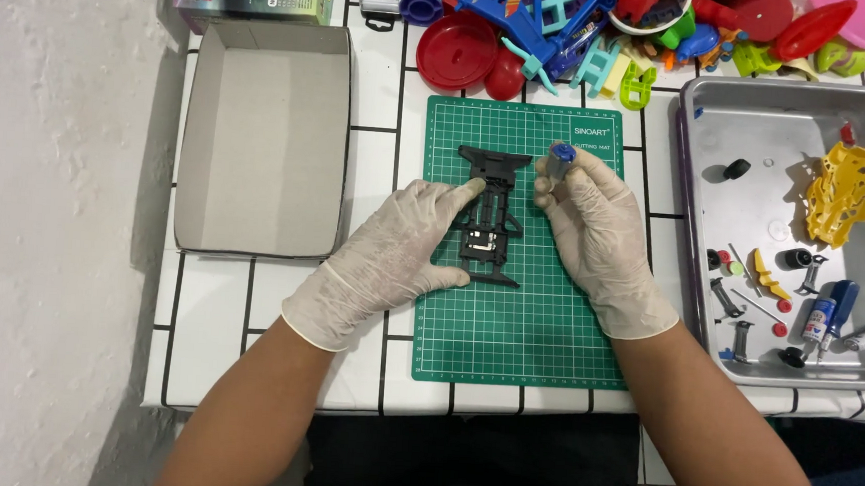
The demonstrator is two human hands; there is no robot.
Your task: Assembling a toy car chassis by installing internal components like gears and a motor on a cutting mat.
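The black toy-car chassis (490,217) lies flat on the green cutting mat (512,328), which sits on the white tiled table (279,304); the long axis of the chassis runs away from the person, toward the far edge of the mat. The left hand (392,256), in a white glove, rests palm-down on the mat with its fingertips pressed against the left side of the chassis, steadying it; this grip is flat and open, not closed around the part. The right hand (598,228), also gloved, is pinched shut on a small grey motor with a blue end cap (560,161), held upright just beside the far right corner of the chassis and slightly above the mat. The motor lies to the right of the chassis, near but apart from it, and the right hand is the nearer one to it. Nothing stands between motor and chassis. A metal tray (693,319) to the right holds a yellow body part (841,193), wheels, small tubes and loose pieces. An open grey cardboard box (264,138) stands to the left. A pile of coloured plastic toys (606,28) lies beyond the mat.
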